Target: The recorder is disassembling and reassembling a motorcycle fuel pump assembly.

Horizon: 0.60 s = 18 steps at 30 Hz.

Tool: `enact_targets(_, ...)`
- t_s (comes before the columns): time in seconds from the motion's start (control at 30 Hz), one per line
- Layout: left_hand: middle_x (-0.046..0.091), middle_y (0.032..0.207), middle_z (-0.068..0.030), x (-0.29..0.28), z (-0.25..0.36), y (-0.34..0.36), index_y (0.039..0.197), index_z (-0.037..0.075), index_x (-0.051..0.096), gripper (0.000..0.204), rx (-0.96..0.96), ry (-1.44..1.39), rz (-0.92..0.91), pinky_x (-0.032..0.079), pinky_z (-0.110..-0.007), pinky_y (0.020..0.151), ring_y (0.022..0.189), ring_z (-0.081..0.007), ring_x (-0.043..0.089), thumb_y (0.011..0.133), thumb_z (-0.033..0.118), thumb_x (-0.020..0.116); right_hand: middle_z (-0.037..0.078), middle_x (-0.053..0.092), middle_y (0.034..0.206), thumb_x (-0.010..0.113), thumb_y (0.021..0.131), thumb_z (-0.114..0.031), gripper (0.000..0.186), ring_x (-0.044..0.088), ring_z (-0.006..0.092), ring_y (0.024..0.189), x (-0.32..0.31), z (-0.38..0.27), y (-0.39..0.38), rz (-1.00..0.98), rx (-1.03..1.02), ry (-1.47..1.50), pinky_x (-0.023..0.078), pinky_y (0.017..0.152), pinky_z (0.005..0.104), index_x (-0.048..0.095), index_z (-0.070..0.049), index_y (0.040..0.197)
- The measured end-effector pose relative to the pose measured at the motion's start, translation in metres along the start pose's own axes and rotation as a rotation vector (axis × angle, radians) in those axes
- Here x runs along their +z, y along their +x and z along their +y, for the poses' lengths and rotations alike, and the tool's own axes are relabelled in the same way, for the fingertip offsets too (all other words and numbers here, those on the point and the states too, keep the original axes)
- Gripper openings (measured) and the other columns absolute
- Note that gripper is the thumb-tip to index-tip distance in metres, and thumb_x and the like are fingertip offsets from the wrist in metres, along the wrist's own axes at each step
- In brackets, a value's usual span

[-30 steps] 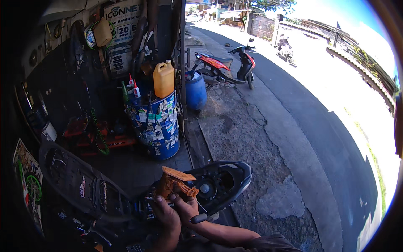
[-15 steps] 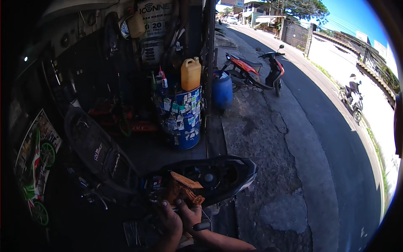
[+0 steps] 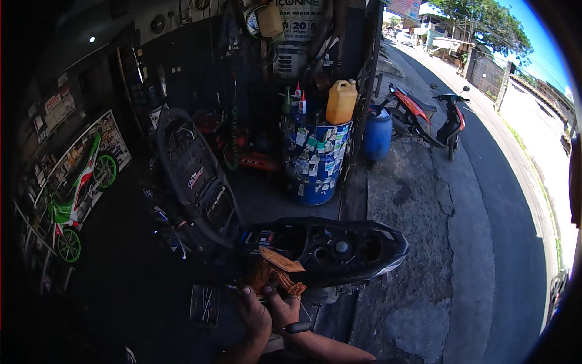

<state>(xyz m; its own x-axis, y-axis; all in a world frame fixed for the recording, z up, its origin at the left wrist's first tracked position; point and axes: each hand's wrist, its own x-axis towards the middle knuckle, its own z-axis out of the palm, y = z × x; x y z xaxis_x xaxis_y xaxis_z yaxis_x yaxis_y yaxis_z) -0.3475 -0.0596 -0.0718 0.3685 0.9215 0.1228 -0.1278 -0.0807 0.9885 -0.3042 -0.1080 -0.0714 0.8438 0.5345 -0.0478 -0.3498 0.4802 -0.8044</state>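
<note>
Both my hands are close together at the lower middle, fingers closed round an orange-brown piece (image 3: 280,259) with a flat flap on top and a notched edge at the right. I cannot make out its kind. My left hand (image 3: 254,314) grips its lower left side, and my right hand (image 3: 282,308) its lower right, thumbs up. By my right wrist is a dark rounded thing (image 3: 297,327) with a thin line rising from it. Just beyond the piece lies the black scooter body (image 3: 339,249), its underseat space open; the raised seat (image 3: 197,176) stands to the left.
A shallow tray (image 3: 205,305) with thin tools lies left of my hands. Farther off stand a blue drum (image 3: 318,167) bearing a yellow jug (image 3: 341,102) and small bottles, and a smaller blue barrel (image 3: 377,136). A red scooter (image 3: 427,118) is parked by the road (image 3: 497,212).
The view has swung left, so the surroundings sit farther right. My hands keep their hold on the orange-brown piece. A rider on the road has moved out of clear view.
</note>
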Motion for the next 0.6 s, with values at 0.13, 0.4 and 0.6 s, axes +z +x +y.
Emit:
enact_targets(0.13,0.051,0.126,-0.0235,-0.007,0.002,0.001,0.132,-0.008,0.043,0.065,-0.114,-0.051,-0.013,0.042,-0.040,0.098,0.113,-0.0308,0.054,0.101,0.050,0.047,0.007,0.065,0.112,0.066,0.092,-0.005,0.030,0.061,0.0142,0.099,-0.006,0.024,0.001,0.059,-0.044,-0.023,0.050,0.087,0.0295,0.059,0.000,0.120)
enact_targets(0.4,0.055,0.129,-0.0133,-0.048,0.006,0.037,0.139,0.004,0.044,0.073,-0.650,-0.775,-0.074,0.040,-0.043,0.107,0.120,-0.0256,0.054,0.097,0.064,0.043,0.005,0.065,0.114,0.063,0.096,-0.008,0.028,0.060,0.0128,0.101,0.015,0.034,-0.011,-0.047,0.005,-0.161,0.047,0.091,0.0270,0.058,0.000,0.122)
enact_targets(0.6,0.057,0.130,-0.0090,-0.081,-0.016,0.071,0.137,0.008,0.049,0.080,-0.891,-0.823,-0.121,0.044,-0.044,0.103,0.116,-0.0251,0.057,0.091,0.074,0.043,0.005,0.054,0.111,0.063,0.093,-0.004,0.007,0.053,0.0130,0.102,-0.005,0.075,-0.014,0.000,-0.094,-0.292,0.043,0.092,0.0268,0.061,-0.001,0.100)
